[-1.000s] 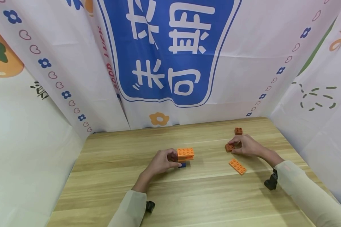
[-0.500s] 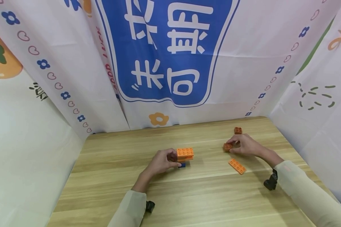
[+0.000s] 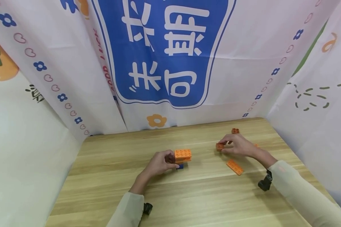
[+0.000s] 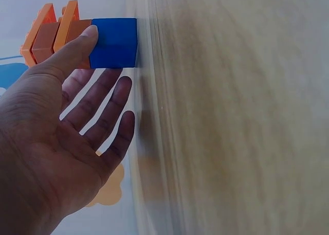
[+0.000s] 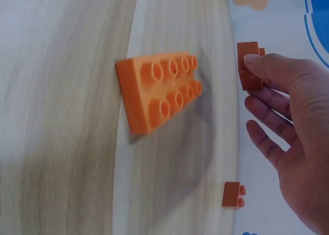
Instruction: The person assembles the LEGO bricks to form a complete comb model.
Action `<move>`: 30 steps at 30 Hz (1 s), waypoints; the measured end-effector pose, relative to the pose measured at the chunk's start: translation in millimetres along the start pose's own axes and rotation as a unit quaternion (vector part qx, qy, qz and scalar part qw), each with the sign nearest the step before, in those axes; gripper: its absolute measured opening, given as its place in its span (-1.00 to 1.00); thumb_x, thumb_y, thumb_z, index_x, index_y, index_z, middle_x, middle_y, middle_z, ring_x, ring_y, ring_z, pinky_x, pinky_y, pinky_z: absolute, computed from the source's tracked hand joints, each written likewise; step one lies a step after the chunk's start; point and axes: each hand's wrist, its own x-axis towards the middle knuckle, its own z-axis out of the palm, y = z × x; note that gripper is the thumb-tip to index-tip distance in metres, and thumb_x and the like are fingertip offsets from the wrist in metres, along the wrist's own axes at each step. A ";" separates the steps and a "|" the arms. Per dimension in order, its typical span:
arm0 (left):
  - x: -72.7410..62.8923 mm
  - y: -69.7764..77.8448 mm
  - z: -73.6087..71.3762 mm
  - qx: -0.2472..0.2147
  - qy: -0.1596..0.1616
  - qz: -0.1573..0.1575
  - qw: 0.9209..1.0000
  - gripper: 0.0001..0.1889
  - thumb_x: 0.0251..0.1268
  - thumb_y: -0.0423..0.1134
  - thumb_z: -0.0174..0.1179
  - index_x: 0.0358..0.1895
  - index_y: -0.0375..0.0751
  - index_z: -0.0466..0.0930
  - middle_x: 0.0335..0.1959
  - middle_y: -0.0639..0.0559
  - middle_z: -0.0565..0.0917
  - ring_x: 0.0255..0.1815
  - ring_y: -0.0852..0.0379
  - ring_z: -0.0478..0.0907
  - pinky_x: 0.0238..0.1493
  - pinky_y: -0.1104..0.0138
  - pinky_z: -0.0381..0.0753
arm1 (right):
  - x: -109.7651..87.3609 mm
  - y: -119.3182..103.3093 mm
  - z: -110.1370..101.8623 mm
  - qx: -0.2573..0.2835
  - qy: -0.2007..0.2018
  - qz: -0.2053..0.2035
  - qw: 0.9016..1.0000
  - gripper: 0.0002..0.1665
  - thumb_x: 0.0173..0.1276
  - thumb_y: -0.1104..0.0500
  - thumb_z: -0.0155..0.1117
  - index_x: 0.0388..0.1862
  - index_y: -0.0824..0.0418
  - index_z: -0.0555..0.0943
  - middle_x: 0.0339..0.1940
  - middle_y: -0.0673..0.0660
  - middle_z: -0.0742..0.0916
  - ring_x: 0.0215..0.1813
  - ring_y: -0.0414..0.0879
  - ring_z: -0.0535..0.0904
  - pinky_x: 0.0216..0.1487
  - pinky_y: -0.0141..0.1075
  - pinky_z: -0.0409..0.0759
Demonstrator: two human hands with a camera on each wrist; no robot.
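Note:
My left hand holds a stack of toy building bricks between thumb and fingers. In the left wrist view, a blue brick forms the base, resting on the table. Above it brown bricks alternate with flat orange bricks; the topmost orange brick shows its studs. The thumb lies along the stack's side, its tip at the blue brick's edge. To the right, my right hand pinches a small brown brick with thumb and fingertips, the other fingers loosely bent beneath.
A flat orange brick lies on the wooden table, in front of my right hand. Farther back is another brown brick. A bit of orange peeks out behind the right wrist. Printed cloth hangs at the back and sides.
The right hand has moved left with the brown brick, toward the stack. The left hand keeps its grip in place. The head view has shifted slightly.

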 end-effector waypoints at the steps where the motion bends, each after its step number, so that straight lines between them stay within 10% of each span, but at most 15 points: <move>1: -0.5 0.0 -1.1 0.002 0.001 -0.002 1.000 -0.74 0.25 -0.24 0.57 -0.09 -0.15 0.70 -0.20 0.06 0.75 -0.22 0.16 0.64 -0.20 0.39 0.67 | 1.9 -1.7 0.9 0.002 0.000 -0.003 1.000 -0.62 0.29 0.18 0.62 0.08 0.20 0.79 -0.03 0.03 0.82 0.00 0.01 0.74 0.01 -0.03 0.76; 30: 0.9 -1.9 0.6 0.009 -0.003 -0.003 1.000 -0.71 0.25 -0.21 0.57 -0.05 -0.14 0.70 -0.18 0.11 0.75 -0.20 0.19 0.66 -0.17 0.39 0.68 | 22.1 -66.0 -0.9 0.007 0.013 -0.084 0.996 -0.64 0.33 0.17 0.60 0.09 0.15 0.80 -0.03 -0.01 0.82 0.02 -0.06 0.76 0.05 -0.02 0.76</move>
